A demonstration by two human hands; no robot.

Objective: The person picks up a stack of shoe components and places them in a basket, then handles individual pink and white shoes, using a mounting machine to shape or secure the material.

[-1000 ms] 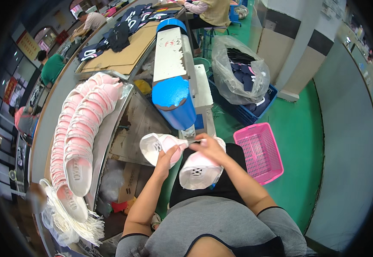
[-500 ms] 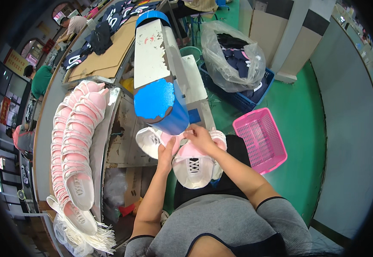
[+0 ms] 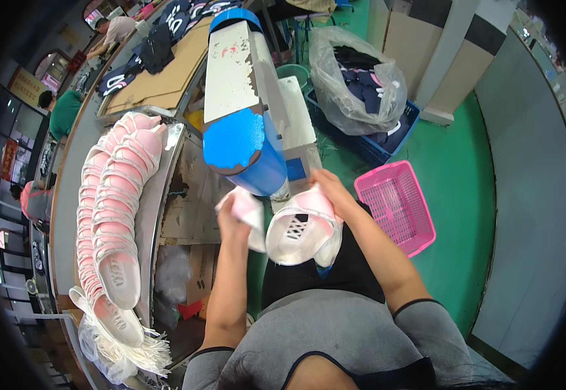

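My left hand [image 3: 232, 227] is closed on a pink and white shoe upper [image 3: 250, 211], smeared by motion, just below the blue head of a white machine [image 3: 247, 149]. Beside it, my right hand [image 3: 335, 194] grips the far right edge of a second white and pink shoe upper [image 3: 284, 244]. Dark criss-cross openings show inside this one, which hangs over my lap. More white material shows under its right side; I cannot tell how many pieces are there. The two uppers are apart from each other.
Two long rows of nested pink and white shoe uppers [image 3: 124, 214] lie on the bench at left, above white laces [image 3: 143, 357]. A pink basket [image 3: 396, 208] stands on the green floor at right. Behind it, a clear bag [image 3: 387, 110] of dark pieces sits in a blue crate [image 3: 370, 153].
My hands have moved apart. The left one has drawn its upper away to the left, while the right has shifted rightward and up to the edge of the other upper.
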